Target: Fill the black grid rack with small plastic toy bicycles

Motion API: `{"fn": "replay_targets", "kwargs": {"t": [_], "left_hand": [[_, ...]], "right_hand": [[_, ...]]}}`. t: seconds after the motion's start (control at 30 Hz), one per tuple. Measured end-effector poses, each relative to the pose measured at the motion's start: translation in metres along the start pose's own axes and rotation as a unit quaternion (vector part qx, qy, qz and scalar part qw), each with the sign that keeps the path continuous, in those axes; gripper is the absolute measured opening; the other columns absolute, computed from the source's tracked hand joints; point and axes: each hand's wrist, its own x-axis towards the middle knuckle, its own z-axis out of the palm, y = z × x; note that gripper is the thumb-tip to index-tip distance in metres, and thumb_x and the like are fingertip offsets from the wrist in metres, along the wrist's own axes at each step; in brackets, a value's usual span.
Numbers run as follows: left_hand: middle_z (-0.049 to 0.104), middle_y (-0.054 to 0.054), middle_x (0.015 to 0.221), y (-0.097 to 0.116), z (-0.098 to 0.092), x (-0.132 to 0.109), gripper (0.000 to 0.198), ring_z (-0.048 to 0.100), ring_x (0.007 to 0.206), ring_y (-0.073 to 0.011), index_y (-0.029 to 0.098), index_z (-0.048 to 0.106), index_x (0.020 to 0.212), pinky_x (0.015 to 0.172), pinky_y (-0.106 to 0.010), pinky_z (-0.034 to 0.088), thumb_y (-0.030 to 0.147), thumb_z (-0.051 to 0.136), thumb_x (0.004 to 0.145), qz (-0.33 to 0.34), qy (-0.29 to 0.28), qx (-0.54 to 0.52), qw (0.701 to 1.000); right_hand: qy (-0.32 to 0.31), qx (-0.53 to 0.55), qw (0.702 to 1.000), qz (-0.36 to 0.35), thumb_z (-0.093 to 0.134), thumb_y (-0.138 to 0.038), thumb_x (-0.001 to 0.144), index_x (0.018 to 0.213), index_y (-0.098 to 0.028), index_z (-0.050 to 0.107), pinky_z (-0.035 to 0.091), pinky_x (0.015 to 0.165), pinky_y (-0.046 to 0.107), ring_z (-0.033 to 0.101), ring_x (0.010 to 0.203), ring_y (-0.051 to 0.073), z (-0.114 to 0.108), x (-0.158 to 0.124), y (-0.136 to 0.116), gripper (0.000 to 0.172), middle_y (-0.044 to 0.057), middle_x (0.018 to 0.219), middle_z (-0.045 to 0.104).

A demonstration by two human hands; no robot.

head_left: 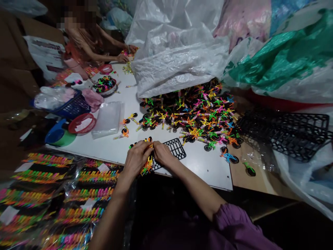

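Observation:
My left hand (136, 158) and my right hand (161, 153) meet at the near edge of the white table (203, 166). Both are closed, pinching small colourful toy pieces (148, 163) over a black plastic grid tray (174, 150). Several toys sit clipped along the tray's left side beneath my fingers. A big heap of neon toy bicycles with black wheels (197, 114) lies just beyond, spilling from a clear plastic bag (177, 66).
Packed rows of finished toys in clear wrap (52, 201) lie at the lower left. Stacked black grid trays (286, 133) sit right. A blue basket (71, 106), red lids (82, 124) and a bowl of toys (105, 85) stand left. Another person (91, 41) works at the far end.

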Motion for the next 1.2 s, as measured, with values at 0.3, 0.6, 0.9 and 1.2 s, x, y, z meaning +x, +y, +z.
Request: {"fn": "replay_targets", "kwargs": {"t": [0.3, 0.6, 0.9, 1.2], "left_hand": [[0.065, -0.004, 0.089, 0.003, 0.006, -0.012, 0.023, 0.061, 0.084, -0.0160, 0.021, 0.061, 0.094, 0.074, -0.027, 0.049, 0.033, 0.043, 0.088, 0.032, 0.033, -0.020, 0.999], [0.065, -0.002, 0.086, 0.003, 0.002, -0.018, 0.022, 0.062, 0.080, -0.0137, 0.020, 0.061, 0.091, 0.072, -0.024, 0.050, 0.032, 0.043, 0.088, 0.050, 0.044, -0.015, 0.998], [0.064, -0.003, 0.086, 0.004, 0.002, -0.015, 0.023, 0.061, 0.080, -0.0145, 0.020, 0.061, 0.093, 0.072, -0.026, 0.048, 0.034, 0.043, 0.088, 0.029, 0.026, -0.018, 0.999], [0.064, -0.005, 0.089, 0.000, 0.004, -0.011, 0.027, 0.060, 0.083, -0.0157, 0.019, 0.061, 0.093, 0.076, -0.028, 0.046, 0.036, 0.040, 0.089, 0.017, 0.022, -0.008, 1.000]], "right_hand": [[-0.016, -0.032, 0.996, -0.081, 0.043, -0.012, 0.085, 0.099, -0.016, 0.055, 0.044, 0.071, 0.024, 0.057, 0.084, 0.016, -0.043, 0.011, 0.029, 0.019, 0.007, 0.097, 0.058], [0.030, -0.280, 0.944, -0.170, 0.042, -0.013, 0.088, 0.091, -0.012, 0.058, 0.045, 0.069, 0.030, 0.048, 0.095, 0.022, -0.055, 0.056, 0.048, 0.016, 0.012, 0.101, 0.053], [0.038, -0.206, 0.978, -0.016, 0.045, -0.020, 0.089, 0.095, -0.014, 0.057, 0.043, 0.068, 0.028, 0.055, 0.086, 0.020, -0.052, -0.012, 0.043, 0.015, 0.009, 0.091, 0.060], [0.051, 0.000, 0.983, 0.175, 0.053, -0.040, 0.082, 0.089, -0.017, 0.062, 0.039, 0.061, 0.026, 0.060, 0.074, 0.019, -0.049, -0.002, 0.039, 0.026, 0.007, 0.081, 0.066]]}}
